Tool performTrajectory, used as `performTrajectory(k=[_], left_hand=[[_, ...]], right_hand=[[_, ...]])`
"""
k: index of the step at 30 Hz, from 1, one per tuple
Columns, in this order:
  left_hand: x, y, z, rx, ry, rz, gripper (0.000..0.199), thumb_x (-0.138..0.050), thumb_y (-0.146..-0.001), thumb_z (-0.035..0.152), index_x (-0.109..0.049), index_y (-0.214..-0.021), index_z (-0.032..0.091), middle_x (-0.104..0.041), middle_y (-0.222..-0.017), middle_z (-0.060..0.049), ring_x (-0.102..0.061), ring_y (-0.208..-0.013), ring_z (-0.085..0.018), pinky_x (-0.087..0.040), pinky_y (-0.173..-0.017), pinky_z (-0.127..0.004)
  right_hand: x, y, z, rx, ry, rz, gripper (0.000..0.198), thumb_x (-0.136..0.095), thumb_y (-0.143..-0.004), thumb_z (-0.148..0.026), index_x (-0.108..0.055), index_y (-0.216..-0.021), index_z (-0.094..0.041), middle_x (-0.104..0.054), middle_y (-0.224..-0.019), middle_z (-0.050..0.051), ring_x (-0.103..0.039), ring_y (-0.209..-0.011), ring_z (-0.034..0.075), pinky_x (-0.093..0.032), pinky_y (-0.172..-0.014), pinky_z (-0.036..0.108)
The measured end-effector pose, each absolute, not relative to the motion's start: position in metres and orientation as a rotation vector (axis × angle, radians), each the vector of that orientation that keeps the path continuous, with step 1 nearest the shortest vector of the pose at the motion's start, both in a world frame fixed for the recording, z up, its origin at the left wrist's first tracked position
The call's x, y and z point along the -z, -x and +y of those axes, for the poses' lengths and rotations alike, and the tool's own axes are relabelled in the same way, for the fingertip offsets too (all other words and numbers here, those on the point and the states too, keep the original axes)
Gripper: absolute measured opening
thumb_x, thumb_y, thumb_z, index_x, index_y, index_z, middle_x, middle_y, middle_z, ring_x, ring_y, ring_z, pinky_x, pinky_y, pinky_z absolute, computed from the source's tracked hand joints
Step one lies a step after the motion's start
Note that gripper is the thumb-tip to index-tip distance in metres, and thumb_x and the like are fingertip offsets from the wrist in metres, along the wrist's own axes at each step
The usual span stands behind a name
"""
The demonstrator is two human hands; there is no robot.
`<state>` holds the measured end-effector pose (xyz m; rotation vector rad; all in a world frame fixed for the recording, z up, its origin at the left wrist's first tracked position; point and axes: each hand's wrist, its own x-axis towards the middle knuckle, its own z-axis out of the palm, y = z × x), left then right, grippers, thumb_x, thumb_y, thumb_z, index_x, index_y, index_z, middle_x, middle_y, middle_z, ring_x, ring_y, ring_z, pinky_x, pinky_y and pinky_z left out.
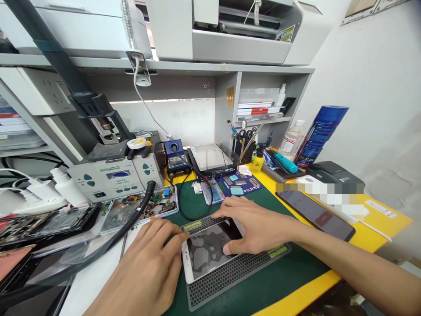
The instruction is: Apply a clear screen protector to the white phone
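Phone (210, 248) lying on the grey mat (219, 285). Right hand (255, 226): grip clamped across the phone, thumb (233, 247) on screen (204, 251). Left hand (153, 256): at the mat's left edge, touching the phone; I cannot tell its grip. Uneven thumb pressure could crack the screen.

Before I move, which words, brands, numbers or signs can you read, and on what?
"LEAD FREE", apparently: gray station.
"专注好", last character unclear: blue sheet.
Too small or blurred: honeycomb mat labels, yellow bottle, clear bottle, blue roll, machine label, dark phone, station's other lettering.
None seen: white phone.
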<state>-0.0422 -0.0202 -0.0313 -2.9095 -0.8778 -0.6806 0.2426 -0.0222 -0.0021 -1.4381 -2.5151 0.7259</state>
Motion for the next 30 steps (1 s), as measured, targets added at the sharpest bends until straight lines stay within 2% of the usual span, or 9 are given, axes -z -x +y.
performTrajectory(k=[7, 14, 25, 30], left_hand=[[0.033, 0.045, -0.02, 0.638, 2.906, -0.887, 0.029, -0.044, -0.099, 0.013, -0.061, -0.121, 0.019, -0.061, -0.104, -0.007, -0.056, -0.098, -0.026, -0.048, -0.088, -0.045], [0.034, 0.045, -0.017, 0.661, 2.865, -0.85, 0.029, -0.044, -0.098, 0.014, -0.063, -0.119, 0.021, -0.064, -0.102, -0.007, -0.06, -0.096, -0.025, -0.05, -0.09, -0.044], [0.032, 0.042, -0.016, 0.688, 2.82, -0.774, 0.026, -0.046, -0.096, 0.013, -0.064, -0.112, 0.019, -0.065, -0.094, -0.006, -0.063, -0.086, -0.022, -0.053, -0.078, -0.037], [0.033, 0.044, -0.014, 0.72, 2.805, -0.781, 0.026, -0.046, -0.097, 0.013, -0.064, -0.113, 0.02, -0.065, -0.095, -0.005, -0.063, -0.088, -0.021, -0.053, -0.081, -0.035]], right_hand=[[-0.003, -0.257, -0.016, -0.918, 1.385, -2.565, 0.073, -0.075, -0.083, -0.051, -0.052, -0.147, -0.025, -0.053, -0.138, 0.013, -0.05, -0.13, 0.036, -0.046, -0.099, 0.045], [-0.007, -0.268, -0.009, -0.97, 1.215, -2.624, 0.071, -0.076, -0.085, -0.045, -0.053, -0.147, -0.021, -0.059, -0.131, 0.013, -0.058, -0.118, 0.032, -0.05, -0.09, 0.04], [-0.015, -0.278, -0.004, -1.049, 1.139, -2.685, 0.07, -0.078, -0.085, -0.032, -0.051, -0.149, -0.022, -0.056, -0.143, 0.012, -0.054, -0.129, 0.03, -0.047, -0.102, 0.039], [-0.017, -0.281, -0.004, -1.075, 1.085, -2.679, 0.07, -0.078, -0.085, -0.032, -0.051, -0.149, -0.02, -0.057, -0.142, 0.013, -0.052, -0.131, 0.029, -0.044, -0.105, 0.039]])
